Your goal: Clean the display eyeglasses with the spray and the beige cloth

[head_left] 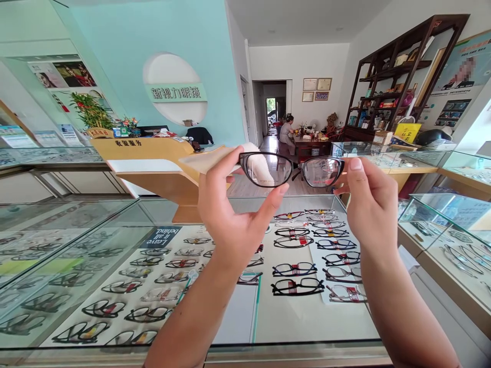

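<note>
A pair of dark-framed eyeglasses (294, 165) is held up in the air above the glass counter, lenses upright. My left hand (233, 204) grips its left end, with the thumb below the left lens. A pale cleaning cloth (203, 158) also sits in that hand; part of it shows through the left lens, behind it. My right hand (370, 199) is closed on the right end of the glasses, thumb towards me and the other fingers mostly hidden behind. Small print shows on the left lens.
Under the glass counter top (322, 327) lie rows of eyeglasses (297, 286). A wooden reception desk (153, 176) stands ahead on the left. More glass cases (452, 225) flank me on the right. Farther back, a person (287, 135) sits at a table beside a dark shelf (387, 82).
</note>
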Demonstrator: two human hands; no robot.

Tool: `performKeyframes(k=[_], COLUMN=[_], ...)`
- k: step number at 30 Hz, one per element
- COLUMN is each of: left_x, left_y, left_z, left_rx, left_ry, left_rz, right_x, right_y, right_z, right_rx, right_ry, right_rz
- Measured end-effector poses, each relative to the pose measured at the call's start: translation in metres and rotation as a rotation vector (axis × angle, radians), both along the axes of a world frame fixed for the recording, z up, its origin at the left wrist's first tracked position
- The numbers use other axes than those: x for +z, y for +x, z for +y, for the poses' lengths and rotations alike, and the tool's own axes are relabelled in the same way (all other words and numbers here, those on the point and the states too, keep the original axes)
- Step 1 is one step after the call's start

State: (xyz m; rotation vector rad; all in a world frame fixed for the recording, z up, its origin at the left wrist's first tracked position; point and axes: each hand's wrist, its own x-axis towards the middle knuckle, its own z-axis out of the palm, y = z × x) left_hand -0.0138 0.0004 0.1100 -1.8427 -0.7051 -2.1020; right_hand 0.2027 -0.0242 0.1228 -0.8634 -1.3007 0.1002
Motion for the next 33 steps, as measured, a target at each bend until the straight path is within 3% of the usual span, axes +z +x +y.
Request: performKeyframes(k=[15,33], left_x=[-0.003,-0.003], left_y=[0.000,0.003], left_z=[0.023,0.029], left_rx=[-0.045,-0.220], left_ry=[0.062,-0.015], left_rz=[0.019,0.009], right_x=[0.002,0.004], right_y=[-0.011,-0.014], right_z=[-0.011,-0.017], right_rx=[-0.047,0.016], right_ry=[0.131,0.079], right_rz=[0.027,0.029])
